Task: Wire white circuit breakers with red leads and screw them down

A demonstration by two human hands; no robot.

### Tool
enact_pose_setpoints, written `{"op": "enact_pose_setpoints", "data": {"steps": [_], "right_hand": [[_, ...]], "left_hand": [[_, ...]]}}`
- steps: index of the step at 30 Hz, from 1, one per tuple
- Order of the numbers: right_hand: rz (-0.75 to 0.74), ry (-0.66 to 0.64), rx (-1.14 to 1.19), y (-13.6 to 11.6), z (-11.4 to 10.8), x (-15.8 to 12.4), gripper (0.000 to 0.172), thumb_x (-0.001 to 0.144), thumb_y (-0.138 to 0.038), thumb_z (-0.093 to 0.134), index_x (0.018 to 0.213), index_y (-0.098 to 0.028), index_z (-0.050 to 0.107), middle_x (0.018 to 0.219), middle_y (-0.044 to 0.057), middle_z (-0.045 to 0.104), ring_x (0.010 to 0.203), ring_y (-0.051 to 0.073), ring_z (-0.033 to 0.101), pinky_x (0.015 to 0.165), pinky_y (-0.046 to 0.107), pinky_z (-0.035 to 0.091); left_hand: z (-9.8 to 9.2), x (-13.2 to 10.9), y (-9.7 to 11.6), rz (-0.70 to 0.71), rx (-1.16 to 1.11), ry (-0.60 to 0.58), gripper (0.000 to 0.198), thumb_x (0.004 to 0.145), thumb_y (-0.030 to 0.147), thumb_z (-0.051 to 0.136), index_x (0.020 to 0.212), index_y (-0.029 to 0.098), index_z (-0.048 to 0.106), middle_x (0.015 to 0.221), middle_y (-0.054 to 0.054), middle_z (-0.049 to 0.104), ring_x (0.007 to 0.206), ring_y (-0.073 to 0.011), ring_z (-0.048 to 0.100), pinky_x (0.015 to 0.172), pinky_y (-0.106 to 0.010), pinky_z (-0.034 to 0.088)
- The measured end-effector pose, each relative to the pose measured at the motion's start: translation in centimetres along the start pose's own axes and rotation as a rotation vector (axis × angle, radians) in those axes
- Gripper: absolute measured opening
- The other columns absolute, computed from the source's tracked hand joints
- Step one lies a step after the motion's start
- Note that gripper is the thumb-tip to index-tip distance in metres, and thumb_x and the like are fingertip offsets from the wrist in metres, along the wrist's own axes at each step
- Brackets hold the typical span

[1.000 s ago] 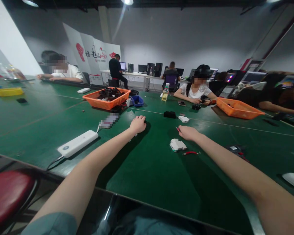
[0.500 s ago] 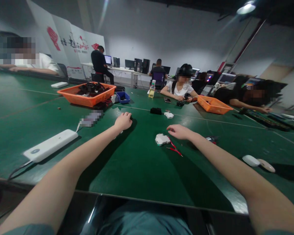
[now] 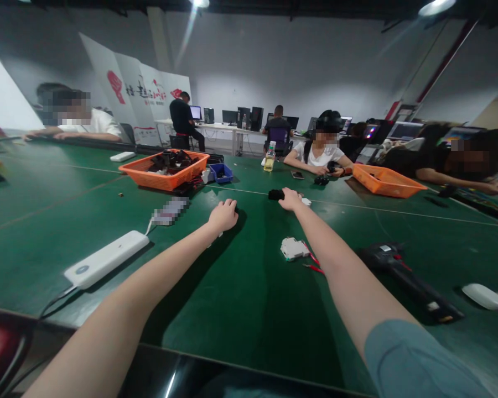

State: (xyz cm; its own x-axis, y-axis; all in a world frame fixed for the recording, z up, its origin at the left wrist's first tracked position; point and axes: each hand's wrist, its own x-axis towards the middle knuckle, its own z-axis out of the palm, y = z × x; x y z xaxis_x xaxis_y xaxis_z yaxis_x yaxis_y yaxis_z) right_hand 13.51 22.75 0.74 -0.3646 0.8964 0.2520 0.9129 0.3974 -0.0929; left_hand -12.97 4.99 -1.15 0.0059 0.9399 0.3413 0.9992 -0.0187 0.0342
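My left hand (image 3: 224, 216) rests on the table with its fingers curled over something dark that is mostly hidden beneath them. A small white piece (image 3: 216, 239) pokes out under that wrist. Farther out, my right hand (image 3: 289, 199) has its fingers bent round the right end of a small black block (image 3: 275, 194). Just right of those fingers, a white part (image 3: 306, 202) is partly covered by the hand. Nearer to me lies a white flat module (image 3: 294, 249), with red-handled pliers (image 3: 314, 268) beside it, partly hidden under my right forearm.
A white power strip (image 3: 108, 260) and a phone (image 3: 171, 211) lie left. Behind them are an orange basket (image 3: 166, 179) of dark parts and a blue bin (image 3: 222, 173). A black handheld tool (image 3: 415, 282) lies right. Another orange basket (image 3: 388, 185) is near a co-worker (image 3: 319, 152).
My right hand has moved forward from beside the white module to the black block. My left hand stays in place. The view has shifted, bringing the black handheld tool into sight.
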Motion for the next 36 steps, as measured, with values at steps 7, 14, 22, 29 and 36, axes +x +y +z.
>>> {"op": "enact_pose_setpoints", "data": {"steps": [7,14,22,29,36], "right_hand": [[-0.078,0.02,-0.084,-0.4,-0.1,-1.2,0.039,0.092,-0.041,0.053,0.115,-0.011,0.063,0.128,0.022,0.056,0.127,0.036,0.041,0.108,0.051,0.032],[-0.1,-0.014,-0.059,1.1,-2.3,-5.5,0.027,0.092,-0.041,0.057,0.099,-0.017,0.067,0.1,0.012,0.07,0.096,0.025,0.063,0.087,0.034,0.047],[-0.136,0.056,0.004,1.6,-2.6,-7.8,0.041,0.087,-0.04,0.064,0.123,-0.02,0.061,0.13,0.013,0.06,0.123,0.028,0.054,0.104,0.04,0.04],[-0.02,0.063,0.149,0.0,-0.3,-5.1,0.065,0.087,-0.044,0.066,0.143,-0.017,0.048,0.142,0.021,0.052,0.126,0.035,0.053,0.102,0.049,0.042],[-0.042,0.105,0.288,0.2,-1.4,-7.9,0.043,0.09,-0.045,0.062,0.125,-0.019,0.06,0.121,0.012,0.067,0.108,0.025,0.064,0.091,0.035,0.05]], "left_hand": [[0.1,0.1,0.0,-0.016,-0.018,-0.015,0.047,0.094,0.028,0.039,0.14,0.021,0.044,0.138,-0.014,0.05,0.11,-0.0308,0.058,0.088,-0.043,0.05],[0.1,-0.1,0.1,-0.014,-0.021,0.004,0.046,0.093,0.026,0.039,0.137,0.02,0.047,0.135,-0.015,0.052,0.111,-0.0304,0.057,0.092,-0.042,0.048],[0.0,0.0,0.2,-0.013,0.009,-0.002,0.045,0.092,0.026,0.039,0.136,0.021,0.048,0.136,-0.015,0.053,0.109,-0.0307,0.06,0.087,-0.042,0.049],[-0.4,0.1,0.3,0.018,0.07,0.002,0.047,0.092,0.026,0.038,0.138,0.019,0.048,0.137,-0.015,0.053,0.107,-0.029,0.062,0.086,-0.04,0.05],[-0.3,0.2,0.1,0.03,0.056,-0.013,0.048,0.095,0.029,0.037,0.141,0.018,0.045,0.14,-0.016,0.051,0.11,-0.0296,0.061,0.088,-0.04,0.05]]}}
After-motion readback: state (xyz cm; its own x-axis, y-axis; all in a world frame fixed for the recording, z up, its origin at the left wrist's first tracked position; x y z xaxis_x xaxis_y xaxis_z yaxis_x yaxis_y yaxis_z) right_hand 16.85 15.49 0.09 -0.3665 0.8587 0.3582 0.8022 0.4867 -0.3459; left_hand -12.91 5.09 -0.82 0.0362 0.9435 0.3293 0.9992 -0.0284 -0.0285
